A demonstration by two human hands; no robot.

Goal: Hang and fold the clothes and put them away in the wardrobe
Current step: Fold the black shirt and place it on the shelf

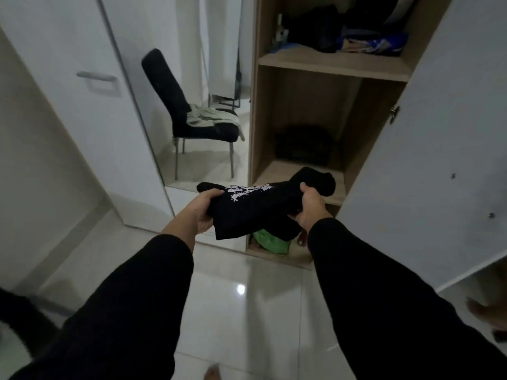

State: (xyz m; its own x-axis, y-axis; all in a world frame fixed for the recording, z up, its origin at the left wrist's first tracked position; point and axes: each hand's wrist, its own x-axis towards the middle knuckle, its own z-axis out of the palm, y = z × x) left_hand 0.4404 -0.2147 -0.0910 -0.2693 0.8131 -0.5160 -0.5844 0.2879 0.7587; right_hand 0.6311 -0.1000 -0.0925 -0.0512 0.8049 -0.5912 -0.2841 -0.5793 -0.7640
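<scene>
Black cotton, folded into a thick bundle with a white printed graphic on top, is the garment (247, 207) in hand, held out in front of the open light-wood wardrobe (323, 64), just before its middle shelf (277, 174). The left hand (203, 212) grips the bundle's edge at 9 o'clock, fingers curled underneath and thumb on top; the right hand (308, 204) grips the edge at 3 o'clock, thumb over the cloth and fingers wrapped below. Folding looks finished for this piece, so the step in hand seems to be stowing it. A dark folded pile (304, 145) already sits at the back of that shelf, toward 12 o'clock from the bundle. The next move probably calls for carrying the bundle level and forward onto the bare front of the shelf, both hands letting go together so the fold stays intact. A pale green cloth (205, 116) lies on the black padded chair (189, 111) at 11 o'clock, seemingly waiting its turn.
</scene>
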